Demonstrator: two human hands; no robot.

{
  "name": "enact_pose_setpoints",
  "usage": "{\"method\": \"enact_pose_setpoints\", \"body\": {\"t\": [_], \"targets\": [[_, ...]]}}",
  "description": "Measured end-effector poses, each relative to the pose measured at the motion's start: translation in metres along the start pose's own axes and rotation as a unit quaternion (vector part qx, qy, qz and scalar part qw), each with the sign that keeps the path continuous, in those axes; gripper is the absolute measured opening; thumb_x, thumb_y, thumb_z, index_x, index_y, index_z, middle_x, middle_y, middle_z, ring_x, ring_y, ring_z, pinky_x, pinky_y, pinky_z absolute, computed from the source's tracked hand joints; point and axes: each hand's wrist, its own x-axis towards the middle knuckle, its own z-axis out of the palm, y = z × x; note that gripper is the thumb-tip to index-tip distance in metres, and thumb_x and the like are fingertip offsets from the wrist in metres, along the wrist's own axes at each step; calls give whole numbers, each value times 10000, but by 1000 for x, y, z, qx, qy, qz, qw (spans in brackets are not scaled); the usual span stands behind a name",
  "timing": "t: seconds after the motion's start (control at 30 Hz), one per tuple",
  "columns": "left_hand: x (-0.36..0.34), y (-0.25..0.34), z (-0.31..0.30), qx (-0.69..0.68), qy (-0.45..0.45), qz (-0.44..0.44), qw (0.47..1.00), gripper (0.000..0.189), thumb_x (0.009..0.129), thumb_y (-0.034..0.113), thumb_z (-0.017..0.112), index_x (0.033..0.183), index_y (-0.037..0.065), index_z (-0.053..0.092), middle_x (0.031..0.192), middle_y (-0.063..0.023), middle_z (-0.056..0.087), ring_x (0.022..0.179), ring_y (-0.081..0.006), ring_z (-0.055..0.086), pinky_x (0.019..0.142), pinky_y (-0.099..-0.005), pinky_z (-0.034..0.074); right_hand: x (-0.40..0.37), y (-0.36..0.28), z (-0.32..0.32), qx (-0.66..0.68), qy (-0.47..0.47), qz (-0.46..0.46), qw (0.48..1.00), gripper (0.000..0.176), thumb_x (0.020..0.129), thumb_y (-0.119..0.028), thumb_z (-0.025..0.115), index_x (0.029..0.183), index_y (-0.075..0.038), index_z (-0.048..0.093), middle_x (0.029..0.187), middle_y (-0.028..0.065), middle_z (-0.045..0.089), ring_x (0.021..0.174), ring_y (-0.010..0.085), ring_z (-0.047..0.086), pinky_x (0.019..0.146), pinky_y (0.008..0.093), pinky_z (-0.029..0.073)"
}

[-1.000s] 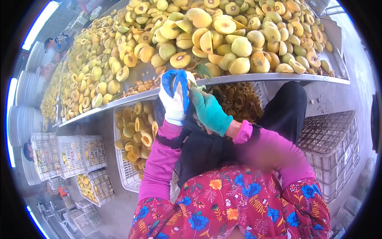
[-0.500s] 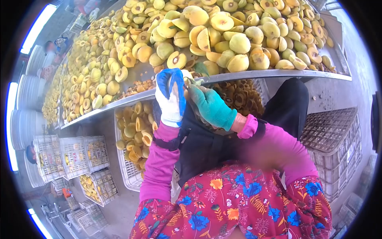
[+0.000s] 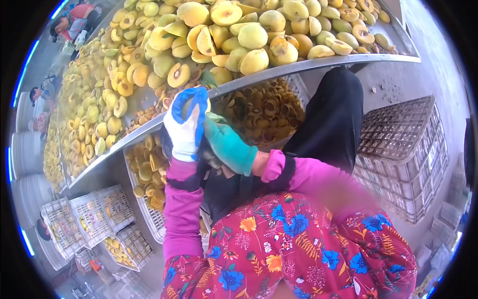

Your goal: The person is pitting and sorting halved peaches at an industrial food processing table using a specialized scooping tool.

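Observation:
My left hand, in a white and blue glove, is closed just in front of the metal table's edge. My right hand, in a teal glove, is closed against it from the right. A pale yellowish sliver shows between the two, and green leaf bits stick out there; the gloves hide the rest. Just beyond lie a halved yellow peach with a brown centre and a dark green leaf. A large heap of whole and halved peaches covers the table behind.
Under the table, one crate holds brown-centred fruit pieces. Left of my legs, a white crate holds more halves. An upturned crate stack stands at right. More crates and people are at left.
The view has swung, so table, peaches and crates sit further left and mostly higher. Both hands stay together at the table edge, and less of the pale piece shows between them.

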Motion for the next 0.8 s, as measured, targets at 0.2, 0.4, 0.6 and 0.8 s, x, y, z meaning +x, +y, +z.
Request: {"method": "enact_pose_setpoints", "body": {"t": [0.2,0.4,0.6,0.8], "targets": [[19,-9,6,-42,-124,-86,988,237,839,139,600,976,-55,607,904,-95,648,795,-132,597,715,-240,466,-13,-32,-26,79,-84,86,990,457,905,-560,379,762,-128,415,519,-19,381,367,94,365,329,248,334],[31,13,17,-105,-259,-181,943,252,868,195,593,966,-37,601,902,-104,650,799,-165,614,722,-280,499,-12,-33,-45,356,-243,226,873,443,897,-585,376,803,-161,463,537,-63,363,391,74,346,380,251,319],[30,-4,34,-86,-135,-134,978,294,865,242,585,945,-42,592,870,-116,632,739,-195,616,683,-298,510,-13,-32,-41,420,-259,176,852,429,915,-561,345,829,-162,478,545,-86,355,397,54,339,408,235,310],[30,11,18,42,-401,-157,902,293,841,243,592,909,-41,613,842,-122,641,787,-185,613,740,-294,491,-31,-30,-47,294,-237,242,894,437,886,-591,392,836,-162,465,540,-80,350,394,59,337,402,235,307]]}}
